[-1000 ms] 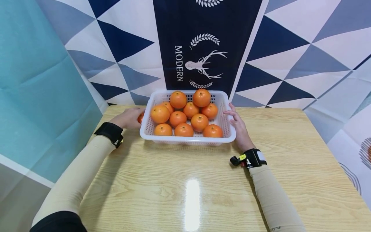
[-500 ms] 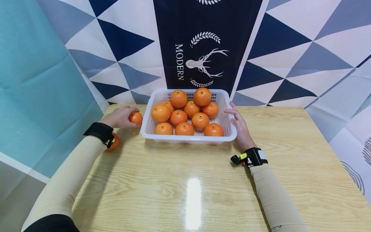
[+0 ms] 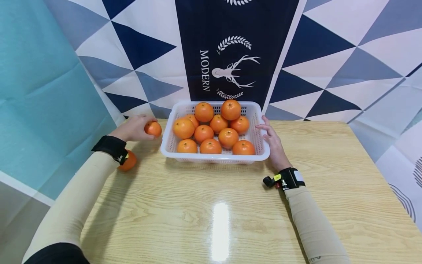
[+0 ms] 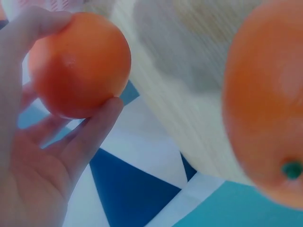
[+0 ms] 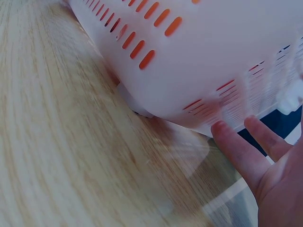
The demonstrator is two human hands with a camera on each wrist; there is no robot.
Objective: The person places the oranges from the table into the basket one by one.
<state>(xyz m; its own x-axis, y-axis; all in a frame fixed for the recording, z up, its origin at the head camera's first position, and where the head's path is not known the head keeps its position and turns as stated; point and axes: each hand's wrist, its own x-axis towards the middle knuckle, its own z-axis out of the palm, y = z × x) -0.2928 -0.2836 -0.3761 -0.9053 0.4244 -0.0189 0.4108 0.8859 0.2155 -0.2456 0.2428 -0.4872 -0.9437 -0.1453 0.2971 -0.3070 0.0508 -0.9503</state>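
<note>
My left hand (image 3: 134, 128) grips an orange (image 3: 153, 129) to the left of a white plastic basket (image 3: 211, 157). In the left wrist view the thumb lies on one side of that orange (image 4: 80, 66) and the fingers on the other; it looks lifted off the table. A second orange (image 3: 128, 161) sits under my left wrist, partly hidden by the wristband. Several oranges (image 3: 211, 146) lie in the basket, some stacked on others. At the basket's right end my right hand (image 3: 273, 145) holds the rim, with two fingers (image 5: 236, 151) against the outer slotted wall.
The wooden table (image 3: 184, 205) extends in front of the basket and to its right. A patterned cloth (image 3: 148, 55) hangs close behind the table's back edge, and a teal cloth (image 3: 49, 102) hangs along the left side.
My left hand has drawn the orange leftward from beside the basket and slightly up. The second orange has come into sight under the wrist. My right hand stays at the rim.
</note>
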